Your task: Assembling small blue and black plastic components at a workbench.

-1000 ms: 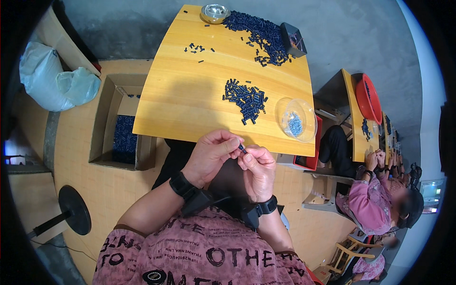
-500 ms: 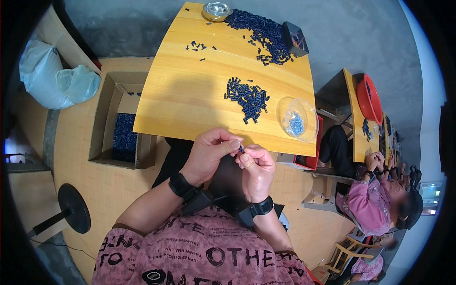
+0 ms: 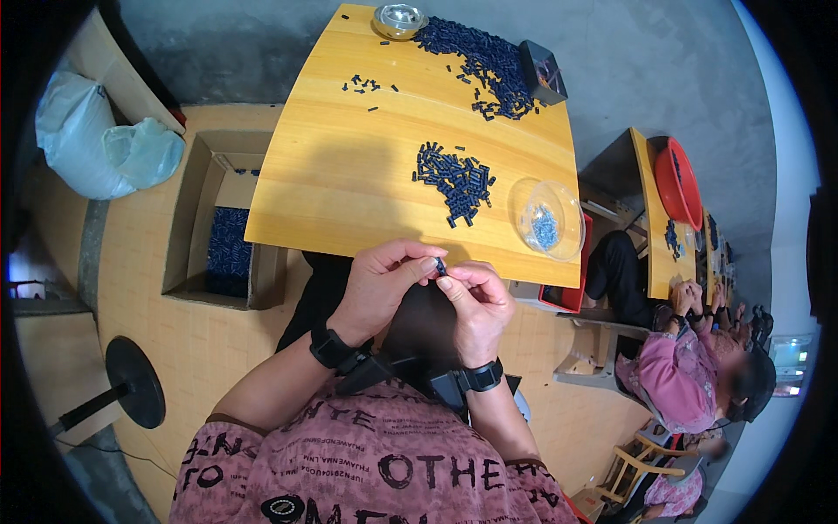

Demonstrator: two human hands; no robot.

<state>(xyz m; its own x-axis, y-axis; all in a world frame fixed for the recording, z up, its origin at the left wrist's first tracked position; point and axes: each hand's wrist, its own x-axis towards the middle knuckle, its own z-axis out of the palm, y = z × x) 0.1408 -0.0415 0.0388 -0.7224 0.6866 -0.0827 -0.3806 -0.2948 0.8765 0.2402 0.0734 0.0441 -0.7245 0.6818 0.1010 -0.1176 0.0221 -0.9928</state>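
My left hand (image 3: 381, 284) pinches a small dark blue cylindrical piece (image 3: 440, 266) between thumb and forefinger, just off the table's near edge. My right hand (image 3: 478, 307) has its thumb and fingers closed at the lower end of the same piece. Beyond the hands, a loose pile of similar dark pieces (image 3: 454, 183) lies on the yellow wooden table (image 3: 336, 205). To its right, a clear plastic bowl (image 3: 572, 208) holds tiny shiny bits (image 3: 545, 229). Whether one of these bits is between my fingers cannot be made out.
A larger heap of dark pieces (image 3: 480, 61) spreads at the table's far side, between a metal bowl (image 3: 400, 22) and a black box (image 3: 543, 72). On the floor at left, a cardboard carton (image 3: 185, 227) holds many more. Another person (image 3: 685, 375) sits at the right.
My right hand has shifted slightly right and its fingers have opened out a little. More of the dark piece shows between the fingertips. The piles have not moved.
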